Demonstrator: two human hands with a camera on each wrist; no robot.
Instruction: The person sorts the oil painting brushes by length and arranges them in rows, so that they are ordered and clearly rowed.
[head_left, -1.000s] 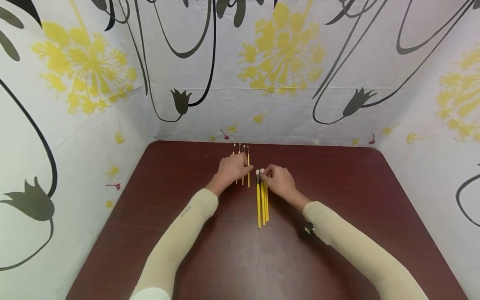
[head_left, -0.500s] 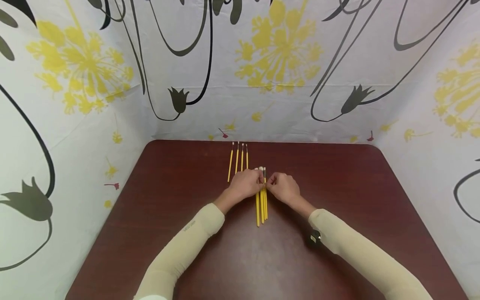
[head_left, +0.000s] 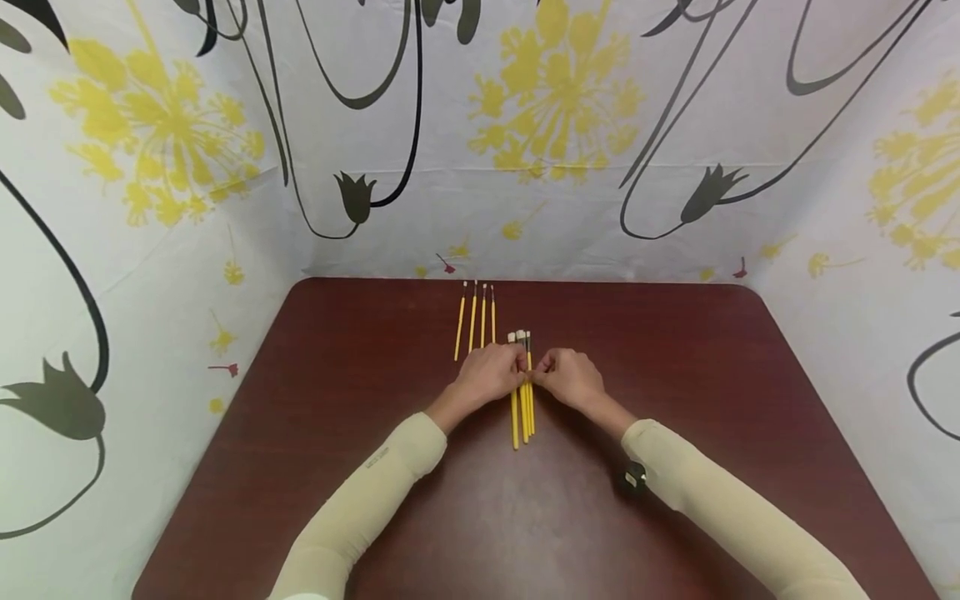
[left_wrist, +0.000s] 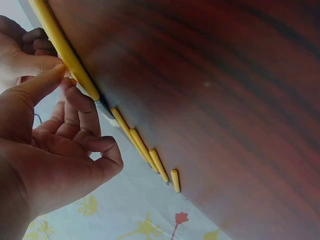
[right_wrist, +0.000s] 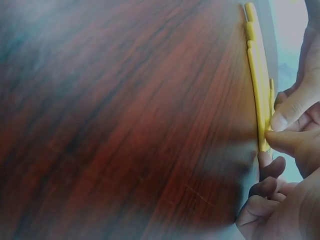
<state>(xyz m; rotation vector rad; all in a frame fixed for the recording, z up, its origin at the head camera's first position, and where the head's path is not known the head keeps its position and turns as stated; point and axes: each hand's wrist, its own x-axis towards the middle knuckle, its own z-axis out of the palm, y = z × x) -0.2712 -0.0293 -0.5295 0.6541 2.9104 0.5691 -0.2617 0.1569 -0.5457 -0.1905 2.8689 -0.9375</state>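
A close group of yellow-handled paintbrushes (head_left: 515,421) lies on the table, pale bristles toward the back. My left hand (head_left: 491,371) holds the group from the left, below the bristles; in the left wrist view its thumb and forefinger pinch at a yellow handle (left_wrist: 72,62). From the right, my right hand (head_left: 570,379) pinches at the same brushes, its fingertips close to the left hand's. In the right wrist view, the right thumb lies against the handles (right_wrist: 256,85), with the other fingers curled. The fingertips partly hide the brushes' upper parts.
Several thinner yellow paintbrushes (head_left: 472,321) lie side by side, spaced apart, behind my left hand. The dark red-brown table (head_left: 360,350) ends at a white cloth (head_left: 585,225) printed with flowers. A small dark device (head_left: 634,476) sits under the right wrist.
My left hand has come from the thin brushes toward me and rightward to the thicker group. My right hand has moved slightly nearer to me, from the bristles down to the handles.
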